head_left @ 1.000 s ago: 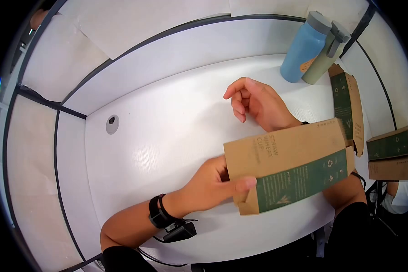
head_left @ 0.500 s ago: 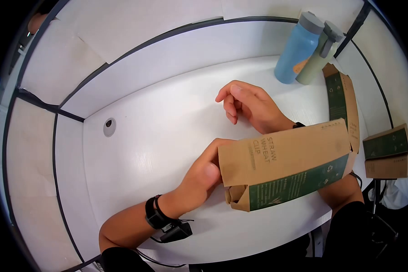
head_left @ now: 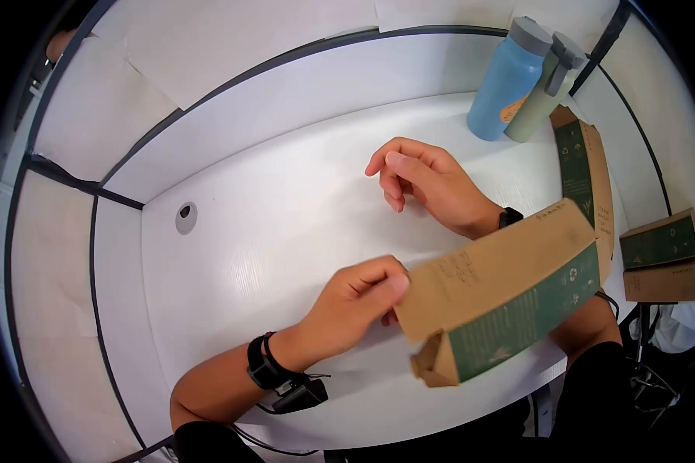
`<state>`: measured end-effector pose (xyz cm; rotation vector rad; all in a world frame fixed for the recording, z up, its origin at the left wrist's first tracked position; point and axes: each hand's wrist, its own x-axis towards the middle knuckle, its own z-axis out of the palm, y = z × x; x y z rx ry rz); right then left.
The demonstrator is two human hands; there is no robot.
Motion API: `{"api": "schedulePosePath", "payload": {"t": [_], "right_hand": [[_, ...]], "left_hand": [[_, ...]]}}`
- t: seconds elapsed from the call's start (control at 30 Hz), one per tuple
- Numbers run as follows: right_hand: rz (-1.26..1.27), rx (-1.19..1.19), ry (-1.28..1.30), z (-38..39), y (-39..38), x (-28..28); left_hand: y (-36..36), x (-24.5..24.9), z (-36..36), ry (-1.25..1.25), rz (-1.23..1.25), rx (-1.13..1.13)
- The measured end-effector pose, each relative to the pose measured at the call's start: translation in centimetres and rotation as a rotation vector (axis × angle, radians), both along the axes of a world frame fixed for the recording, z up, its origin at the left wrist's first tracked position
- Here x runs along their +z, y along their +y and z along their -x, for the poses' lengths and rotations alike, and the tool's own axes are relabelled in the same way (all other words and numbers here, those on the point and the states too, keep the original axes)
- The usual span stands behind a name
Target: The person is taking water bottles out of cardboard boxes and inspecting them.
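Observation:
A brown and green cardboard box (head_left: pixel 510 270) lies aslant across the front right, its near left end flaps partly open. My left hand (head_left: pixel 355 305) is closed at the box's upper left corner, thumb and fingers pinching its edge. Behind the box, over the white table, is my right hand (head_left: pixel 436 185), its fingers loosely curled and apart with nothing in them. The box hides part of my right forearm. Small print on the box is blurred.
A blue bottle (head_left: pixel 510 81) and a pale green bottle (head_left: pixel 544 96) stand at the back right. Beside them is another cardboard box (head_left: pixel 583 170); a further box (head_left: pixel 660 258) sits beyond the right edge. White partitions (head_left: pixel 286 100) border the white table (head_left: pixel 247 208), which has a round grommet (head_left: pixel 186 217).
The box's left end has swung down and to the right. My left hand has shifted from around that end to its upper corner. My right hand has barely moved.

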<state>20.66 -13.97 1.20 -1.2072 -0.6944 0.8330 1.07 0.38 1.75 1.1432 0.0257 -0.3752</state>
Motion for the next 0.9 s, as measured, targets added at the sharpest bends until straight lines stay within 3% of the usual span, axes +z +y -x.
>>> {"api": "schedulePosePath", "payload": {"t": [0.07,0.17,0.2,0.27,0.37,0.53,0.6,0.7,0.9], "right_hand": [[0.003,0.002,-0.034,0.0,0.0,-0.2],[0.009,0.002,-0.044,0.0,0.1,0.0],[0.020,-0.002,-0.045,0.1,0.1,0.1],[0.020,-0.002,-0.045,0.1,0.1,0.1],[0.019,0.003,-0.051,0.1,0.1,0.0],[0.023,0.010,-0.060,0.1,0.1,0.1],[0.019,0.012,-0.068,0.1,0.1,0.1],[0.027,0.013,-0.066,0.1,0.1,0.1],[0.043,0.004,-0.086,0.2,0.1,0.4]], "left_hand": [[-0.2,0.2,0.1,-0.089,-0.073,-0.133],[-0.7,1.9,0.1,-0.301,-0.478,-0.378],[-0.9,1.5,0.1,-0.303,-0.477,-0.377],[-1.3,0.5,0.5,-0.535,-0.582,-0.411],[-1.0,0.1,0.3,-0.604,-0.556,-0.375],[-1.4,0.4,0.9,-0.305,-0.367,-0.327],[-1.7,-0.4,0.5,-0.698,-0.398,-0.376],[-1.5,-0.4,0.6,-0.784,-0.515,-0.548],[-1.6,-0.5,0.7,-0.821,-0.490,-0.456]]}}
